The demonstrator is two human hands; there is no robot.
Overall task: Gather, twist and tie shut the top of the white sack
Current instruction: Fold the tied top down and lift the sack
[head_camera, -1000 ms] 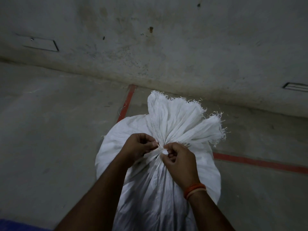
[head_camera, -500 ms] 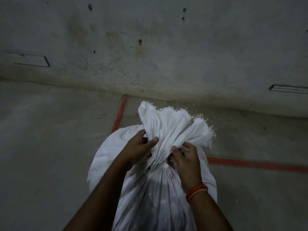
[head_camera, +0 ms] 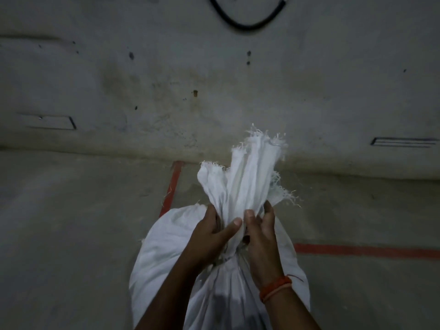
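A full white woven sack [head_camera: 166,253] stands on the concrete floor in front of me. Its frayed top [head_camera: 247,172] is bunched into a narrow upright bundle. A thin white tie [head_camera: 229,254] circles the neck below the bundle. My left hand [head_camera: 212,236] grips the bundle from the left, thumb across its front. My right hand [head_camera: 260,234] grips it from the right, fingers wrapped around the back; an orange thread band sits on that wrist. The sack's base is out of frame.
A stained concrete wall [head_camera: 214,91] rises just behind the sack. Red painted lines [head_camera: 366,250] run across the grey floor, one [head_camera: 172,186] heading towards the wall. A black cable [head_camera: 245,22] loops at the top of the wall.
Both hands moved from the tie at the neck up onto the gathered top and closed around it. The fanned-out top is now squeezed into a narrow upright bundle. The view tilted upward.
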